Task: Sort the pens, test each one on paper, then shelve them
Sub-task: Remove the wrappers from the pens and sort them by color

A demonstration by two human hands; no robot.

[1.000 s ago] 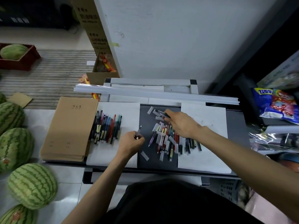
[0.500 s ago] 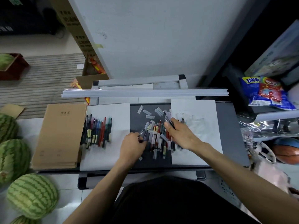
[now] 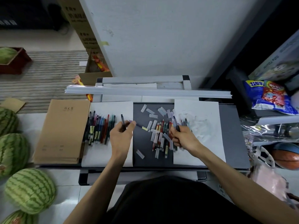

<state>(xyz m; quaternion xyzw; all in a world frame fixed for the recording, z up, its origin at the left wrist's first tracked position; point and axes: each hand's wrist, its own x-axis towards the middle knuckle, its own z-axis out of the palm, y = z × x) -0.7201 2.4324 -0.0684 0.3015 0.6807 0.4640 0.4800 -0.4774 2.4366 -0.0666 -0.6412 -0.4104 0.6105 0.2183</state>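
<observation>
Two pens in hand, one to each side. Left hand (image 3: pixel 122 136): fingers curled round a dark pen (image 3: pixel 122 121), one end pointing up and away, over the left paper sheet (image 3: pixel 113 109) just right of the sorted row of pens (image 3: pixel 100 128). Possibly a purple pen (image 3: pixel 137 124) pinched there too, slanting out over the dark tabletop (image 3: pixel 142 141) — hard to tell. Right hand (image 3: pixel 182 138): fingers closed on another dark pen (image 3: pixel 176 124), at the border between the loose pile of pens (image 3: pixel 161 135) and the scribbled test sheet (image 3: pixel 202 126).

Looks like the sort-and-test step, roughly midway: a neat row laid side by side on the left, a larger jumble in the middle, clear caps (image 3: pixel 152 113) scattered among and beyond it. No shelving begun, judging by that.

Next, probably: lay the left pen parallel at the row's right end and bring the right pen's tip to the marked sheet for a stroke. Calls for a light, exact touch — thin round barrels, liable to roll and easy to knock out of line.

Pens themselves: slim, with dark, red, green and blue barrels, several with yellowish labels.
</observation>
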